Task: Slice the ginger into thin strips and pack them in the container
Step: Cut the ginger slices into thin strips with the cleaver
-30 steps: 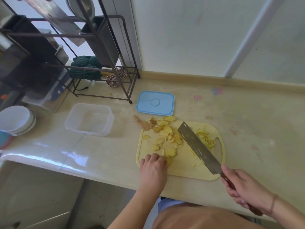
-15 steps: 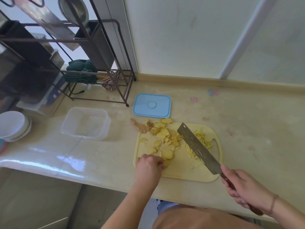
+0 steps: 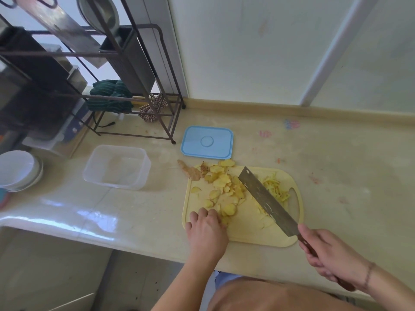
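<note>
- Beige glossy kitchen counter (image 3: 336, 176) under me, pale wall panels behind it.
- Pale yellow plastic cutting board (image 3: 251, 230) with a handle hole lies flat on the counter near its front edge.
- Round yellow ginger slices (image 3: 221, 182) heaped on the board's left and back part, a few spilling over the back edge.
- Thin yellow ginger strips (image 3: 276, 187) in a small pile on the board's right side, next to the handle hole.
- Brownish ginger peel scrap (image 3: 189, 171) on the counter, touching the board's back-left corner.
- My left hand (image 3: 207, 232) sits palm down on the board's front-left corner, fingers curled down onto the nearest slices; can't tell if they pinch one.
- My right hand (image 3: 332, 257) is wrapped tight round the dark wooden handle of a steel cleaver (image 3: 267, 199), off the board's front-right corner.
- Cleaver blade angles across the board between slices and strips, tip pointing away from me.
- Clear rectangular plastic container (image 3: 116, 167) stands open on the counter left of the board, well apart from it, no ginger visible inside.
- Light blue rectangular lid (image 3: 207, 142) lies flat just behind the board.
- Dark metal wire rack (image 3: 134, 86) at back left, green striped cloth (image 3: 110, 97) on its low shelf.
- White stacked bowls (image 3: 18, 169) at the far left edge.
</note>
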The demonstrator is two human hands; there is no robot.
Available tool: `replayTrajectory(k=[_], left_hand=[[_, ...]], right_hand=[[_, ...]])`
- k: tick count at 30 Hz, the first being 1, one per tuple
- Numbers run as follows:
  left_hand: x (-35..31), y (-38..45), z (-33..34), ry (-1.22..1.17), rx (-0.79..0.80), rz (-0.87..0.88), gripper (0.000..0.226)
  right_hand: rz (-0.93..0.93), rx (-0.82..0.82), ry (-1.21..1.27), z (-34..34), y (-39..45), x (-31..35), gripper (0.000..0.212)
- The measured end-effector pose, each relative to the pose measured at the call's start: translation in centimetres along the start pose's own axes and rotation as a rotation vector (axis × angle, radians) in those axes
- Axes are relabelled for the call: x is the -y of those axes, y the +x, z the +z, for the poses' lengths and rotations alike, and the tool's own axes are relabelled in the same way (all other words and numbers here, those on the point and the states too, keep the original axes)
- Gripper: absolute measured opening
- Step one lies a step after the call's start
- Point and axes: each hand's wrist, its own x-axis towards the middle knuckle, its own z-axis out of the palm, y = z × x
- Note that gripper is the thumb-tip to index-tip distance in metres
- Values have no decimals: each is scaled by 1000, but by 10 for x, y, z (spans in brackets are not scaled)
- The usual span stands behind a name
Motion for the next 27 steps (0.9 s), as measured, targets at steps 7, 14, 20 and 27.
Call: replayTrajectory(k=[7, 14, 20, 27], left_hand=[[10, -8, -2, -253, 85, 34, 7], [-2, -1, 7, -247, 74, 301, 10], [4, 14, 9, -183, -234, 337, 15], [11, 26, 12, -74, -173, 354, 31]], right_hand=[[5, 1, 17, -2, 1, -2, 65], [-15, -14, 19, -2, -2, -4, 86], [-26, -48, 21, -2, -5, -5, 86], [-4, -30, 34, -3, -6, -8, 64]])
